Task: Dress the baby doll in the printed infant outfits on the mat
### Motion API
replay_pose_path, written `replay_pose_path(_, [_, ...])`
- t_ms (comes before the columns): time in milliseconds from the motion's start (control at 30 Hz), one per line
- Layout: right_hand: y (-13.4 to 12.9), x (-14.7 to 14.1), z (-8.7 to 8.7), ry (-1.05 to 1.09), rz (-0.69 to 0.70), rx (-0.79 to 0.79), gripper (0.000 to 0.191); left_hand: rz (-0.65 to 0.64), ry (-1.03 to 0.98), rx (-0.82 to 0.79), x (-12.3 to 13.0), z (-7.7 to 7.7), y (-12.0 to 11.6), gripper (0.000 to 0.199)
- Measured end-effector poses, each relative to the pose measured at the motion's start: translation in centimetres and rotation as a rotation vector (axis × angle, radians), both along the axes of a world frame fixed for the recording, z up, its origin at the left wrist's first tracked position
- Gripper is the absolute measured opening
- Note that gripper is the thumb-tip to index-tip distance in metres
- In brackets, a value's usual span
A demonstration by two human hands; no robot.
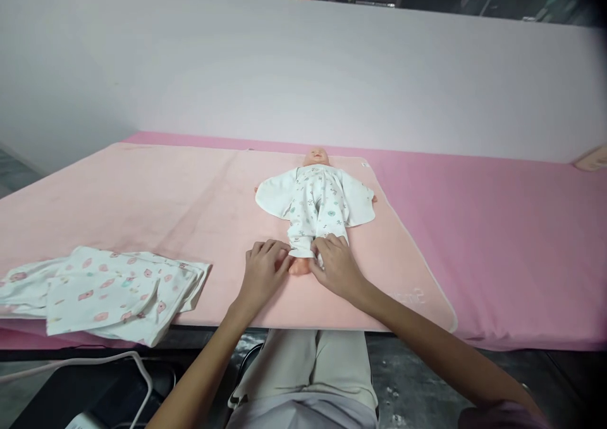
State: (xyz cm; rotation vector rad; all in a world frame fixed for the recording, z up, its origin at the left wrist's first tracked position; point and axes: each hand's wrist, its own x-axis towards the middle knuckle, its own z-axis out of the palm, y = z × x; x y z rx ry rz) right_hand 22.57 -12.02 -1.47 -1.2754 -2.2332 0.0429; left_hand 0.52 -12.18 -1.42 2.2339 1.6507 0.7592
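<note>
A baby doll point(317, 156) lies on its back, head away from me, on a pink mat point(203, 220). It wears a white wide-sleeved top point(276, 193) and white printed trousers point(308, 209) that reach high up its chest. My left hand point(264, 271) pinches the outer edge of the trouser cuff on the left side of the view. At the inner edge of that same cuff, my right hand point(339, 266) has its fingers closed on the cloth, partly covering the other leg. One bare doll foot point(300, 266) shows between my hands; the other is hidden.
Folded white baby clothing with pink prints point(107, 293) lies at the left front, overhanging the table edge. A darker pink cover point(493, 239) extends right of the mat. A white partition point(303, 74) stands behind. A pale cable point(137, 366) hangs at the lower left.
</note>
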Motion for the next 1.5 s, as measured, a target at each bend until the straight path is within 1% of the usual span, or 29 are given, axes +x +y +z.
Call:
replay_pose_path(100, [-0.9,-0.2,0.2,0.104,0.010,-0.014,0.015,-0.002,-0.087,0.040,0.4,0.6,-0.8,0.012])
replay_pose_path(200, [-2.1,0.0,0.3,0.118,0.009,0.003,0.017,0.020,-0.113,0.102,0.1,0.6,-2.4,0.006])
replay_pose_path(367, [-4.3,0.6,0.6,0.061,0.016,-0.009,0.018,0.043,0.064,0.242,-0.8,0.0,-5.2,0.009])
replay_pose_path(433, [-5.1,1.4,0.8,0.018,0.034,-0.005,0.018,0.037,0.105,0.263,-1.0,-0.2,-6.1,0.012])
replay_pose_path(500, [-5.9,2.8,0.7,0.005,0.021,0.012,0.024,0.038,0.090,0.255,-1.1,-0.1,-7.0,0.017])
replay_pose_path(567, [-6.6,4.6,0.1,0.035,-0.040,0.025,0.034,0.014,0.043,0.249,-0.6,0.0,-7.7,0.021])
replay_pose_path(600, [-6.9,5.6,-0.3,0.060,-0.078,0.016,0.037,-0.018,0.024,0.251,-0.1,0.2,-7.9,0.024])
replay_pose_path(667, [-7.1,7.2,-1.2,0.126,-0.140,-0.040,0.041,-0.108,0.016,0.261,1.5,0.3,-7.9,0.029])
replay_pose_path(733, [-6.9,8.1,-1.9,0.211,-0.170,-0.121,0.040,-0.177,0.058,0.271,3.5,0.3,-7.3,0.033])
replay_pose_path(767, [-6.8,8.4,-2.1,0.250,-0.177,-0.154,0.038,-0.193,0.089,0.275,4.5,0.2,-6.7,0.033])
replay_pose_path(833, [-6.3,8.5,-2.2,0.298,-0.171,-0.205,0.026,-0.193,0.150,0.278,6.2,0.0,-5.4,0.026])
replay_pose_path(900, [-6.1,8.4,-2.0,0.309,-0.145,-0.236,0.016,-0.193,0.194,0.272,7.0,-0.1,-4.2,0.013])
replay_pose_path(967, [-6.1,8.3,-1.7,0.318,-0.127,-0.240,0.007,-0.217,0.222,0.255,7.1,-0.2,-3.5,0.001])
replay_pose_path(1000, [-6.3,8.3,-1.6,0.326,-0.131,-0.226,0.004,-0.232,0.230,0.246,6.9,-0.2,-3.3,0.004])
replay_pose_path(1067, [-6.8,8.3,-1.3,0.331,-0.151,-0.174,0.011,-0.254,0.226,0.233,6.4,-0.2,-3.5,0.010])
replay_pose_path(1133, [-7.4,8.5,-0.8,0.299,-0.137,-0.124,0.014,-0.273,0.203,0.230,5.8,-0.1,-4.1,0.012])
replay_pose_path(1167, [-7.7,8.7,-0.4,0.271,-0.102,-0.117,0.014,-0.294,0.187,0.228,5.5,0.1,-4.5,0.011])
replay_pose_path(1233, [-7.9,9.3,0.5,0.212,0.018,-0.159,0.015,-0.346,0.137,0.211,4.6,0.7,-4.8,0.007])
replay_pose_path(1300, [-7.2,10.3,1.7,0.183,0.128,-0.222,0.019,-0.363,0.064,0.173,3.5,1.8,-3.9,0.012])
replay_pose_path(1333, [-6.3,10.9,2.2,0.178,0.154,-0.242,0.021,-0.341,0.021,0.159,2.9,2.3,-2.7,0.014])
replay_pose_path(1367, [-5.1,11.5,2.6,0.172,0.160,-0.244,0.020,-0.292,-0.020,0.156,2.2,2.8,-1.1,0.016])
replay_pose_path(1433, [-1.5,12.6,2.9,0.145,0.123,-0.203,0.019,-0.152,-0.071,0.186,1.2,3.5,3.5,0.020])
replay_pose_path(1467, [0.7,13.0,2.8,0.111,0.109,-0.162,0.021,-0.077,-0.060,0.199,0.8,3.6,6.1,0.023])
replay_pose_path(1500, [2.9,13.3,2.5,0.067,0.094,-0.126,0.024,-0.042,-0.025,0.181,0.5,3.5,8.8,0.024])
